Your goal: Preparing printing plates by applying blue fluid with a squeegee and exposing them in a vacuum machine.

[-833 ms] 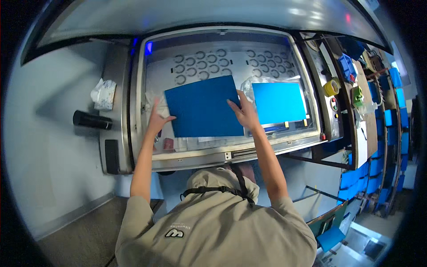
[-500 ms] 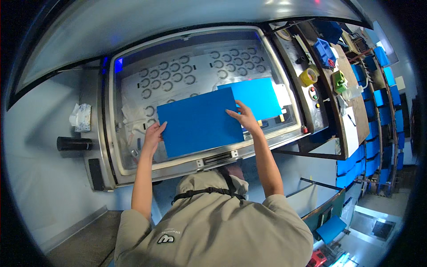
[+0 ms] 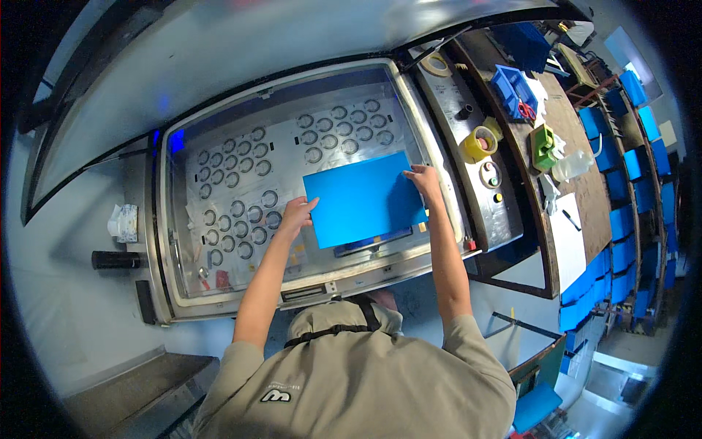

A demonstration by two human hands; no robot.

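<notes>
My left hand (image 3: 298, 213) pinches the left edge of a blue rectangular sheet (image 3: 362, 203). My right hand (image 3: 423, 181) grips its right edge near the far corner. The sheet is over the right front part of a large framed glass bed (image 3: 223, 265), close to its surface; whether it touches the bed cannot be told. Groups of dark ring patterns (image 3: 234, 154) show on the bed to the left of and beyond the sheet. A dark strip with small orange pieces shows along the sheet's near edge.
A raised lid (image 3: 241, 44) stands behind the bed. On the right are a control panel (image 3: 490, 175), a yellow tape roll (image 3: 480, 144), a blue bin (image 3: 514, 91) and a green holder (image 3: 542, 148). Racks of blue sheets (image 3: 621, 223) stand further right. A tissue pack (image 3: 124, 222) sits at left.
The held sheet has moved right and lies more level. Both hands have gone with it. The second, brighter blue sheet on the bed no longer shows separately. My view has also shifted.
</notes>
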